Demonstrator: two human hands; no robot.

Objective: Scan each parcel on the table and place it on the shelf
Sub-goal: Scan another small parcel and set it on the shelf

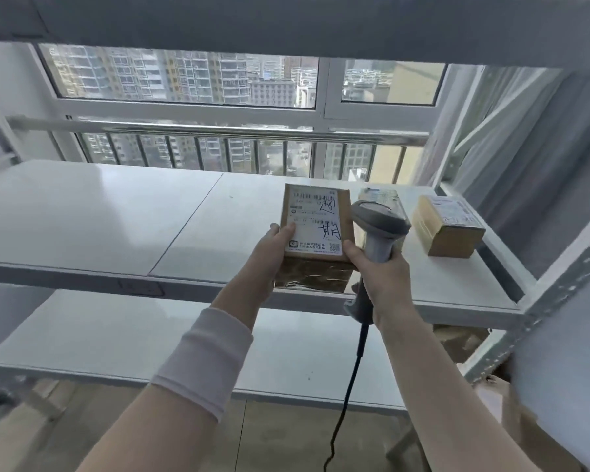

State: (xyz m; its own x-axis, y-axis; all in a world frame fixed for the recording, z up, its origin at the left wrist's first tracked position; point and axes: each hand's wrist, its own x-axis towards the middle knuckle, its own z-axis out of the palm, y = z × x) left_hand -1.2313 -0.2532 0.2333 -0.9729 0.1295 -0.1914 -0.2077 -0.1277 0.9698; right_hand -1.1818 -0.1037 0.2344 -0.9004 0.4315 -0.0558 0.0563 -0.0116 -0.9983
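A brown cardboard parcel (315, 223) with a white shipping label on top sits at the front edge of the white shelf board (116, 219). My left hand (271, 248) holds its left side, thumb on the label. My right hand (380, 274) grips the handle of a grey barcode scanner (378, 226), and its thumb touches the parcel's right front corner. The scanner head stands just right of the parcel. Behind the scanner lies a second parcel (384, 197), partly hidden. A third brown parcel (448, 224) rests farther right on the same board.
The scanner's black cable (348, 396) hangs toward the floor. A lower white shelf board (150, 349) lies beneath. A perforated metal upright (559, 284) frames the shelf's right side. Window and railing (218, 131) stand behind. Cardboard (464, 338) shows below at the right.
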